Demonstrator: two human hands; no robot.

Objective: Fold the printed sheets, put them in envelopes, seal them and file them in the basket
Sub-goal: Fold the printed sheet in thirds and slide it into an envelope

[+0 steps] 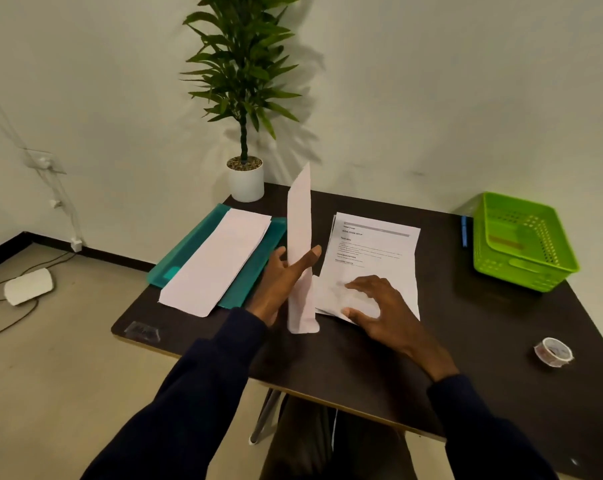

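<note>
My left hand (282, 284) pinches a long white envelope (300, 237) between thumb and fingers and holds it upright, its lower end on the dark table (362, 368). To its right lies a stack of printed sheets (376, 251). My right hand (383, 306) rests on the near part of that stack, fingers spread and bent over the paper. A pile of white envelopes (217, 261) lies on a teal folder (255, 271) at the left. The green basket (521, 240) stands at the far right corner, something flat and reddish inside it.
A roll of clear tape (552, 351) sits near the right edge. A blue pen (464, 232) lies just left of the basket. A potted plant (245, 161) stands at the table's back edge. Cables and a white adapter (28, 285) lie on the floor at left.
</note>
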